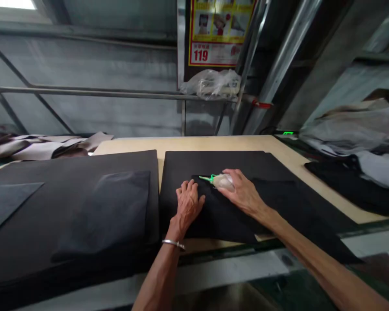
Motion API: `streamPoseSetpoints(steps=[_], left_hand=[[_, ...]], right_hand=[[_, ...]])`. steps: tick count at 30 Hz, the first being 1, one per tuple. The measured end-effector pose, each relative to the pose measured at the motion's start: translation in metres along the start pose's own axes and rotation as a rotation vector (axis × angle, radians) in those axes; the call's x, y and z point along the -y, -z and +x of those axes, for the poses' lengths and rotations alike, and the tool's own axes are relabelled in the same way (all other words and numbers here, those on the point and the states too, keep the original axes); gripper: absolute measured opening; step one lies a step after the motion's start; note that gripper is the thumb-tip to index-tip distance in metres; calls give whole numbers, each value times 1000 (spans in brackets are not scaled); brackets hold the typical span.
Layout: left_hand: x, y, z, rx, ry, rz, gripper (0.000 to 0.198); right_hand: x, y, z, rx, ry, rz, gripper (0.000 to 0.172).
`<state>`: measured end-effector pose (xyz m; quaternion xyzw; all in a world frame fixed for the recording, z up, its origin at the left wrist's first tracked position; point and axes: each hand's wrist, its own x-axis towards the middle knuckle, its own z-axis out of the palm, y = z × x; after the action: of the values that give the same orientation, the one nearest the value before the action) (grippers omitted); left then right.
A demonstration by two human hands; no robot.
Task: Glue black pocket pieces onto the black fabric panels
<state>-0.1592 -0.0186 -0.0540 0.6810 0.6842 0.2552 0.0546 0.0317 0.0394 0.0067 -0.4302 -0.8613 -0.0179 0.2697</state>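
Observation:
My right hand [241, 190] is wrapped round a whitish squeeze bottle [223, 182] with a green nozzle. The nozzle points left, and its tip is close to the top edge of a black fabric piece [220, 220]. My left hand [188, 199] lies on that same piece near its left side, fingers spread and pressing down, with a metal bangle on the wrist. Under the piece is a larger dark sheet [194, 160]. Whether the nozzle touches the fabric, I cannot tell.
A pale board [233, 142] covers the tabletop. On the left lies a stack of dark sheets [84, 166] with a black fabric piece [113, 207] on top. Scraps [45, 146] sit at the back left; black and white cloth [353, 181] lies at the right. A metal rail [116, 92] runs behind.

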Motion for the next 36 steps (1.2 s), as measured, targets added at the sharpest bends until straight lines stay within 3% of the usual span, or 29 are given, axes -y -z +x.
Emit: streamPoseSetpoints(steps=[5,15,18,25,27,33,36], left_hand=[[-1,0,-1,-11,0,-2,41],[0,-1,1,-30,-19,33,34],[0,-2,1,-31,-25,35,36],[-1,-1,0,-37,-25,46,34],[-1,-1,0,-45,-21,53,35],[-2,0,0,-25,-12,56,34],[-2,2,0,-19,-9,52,33]], right_hand=[[11,-7,17,75,107,-70,42],[35,1,48,234,393,-312,29],[26,9,47,270,430,-345,21],[-23,29,23,243,341,-344,20],[-15,26,22,224,354,-337,22],[40,-4,46,246,344,-299,19],[29,-2,49,273,398,-312,17]])
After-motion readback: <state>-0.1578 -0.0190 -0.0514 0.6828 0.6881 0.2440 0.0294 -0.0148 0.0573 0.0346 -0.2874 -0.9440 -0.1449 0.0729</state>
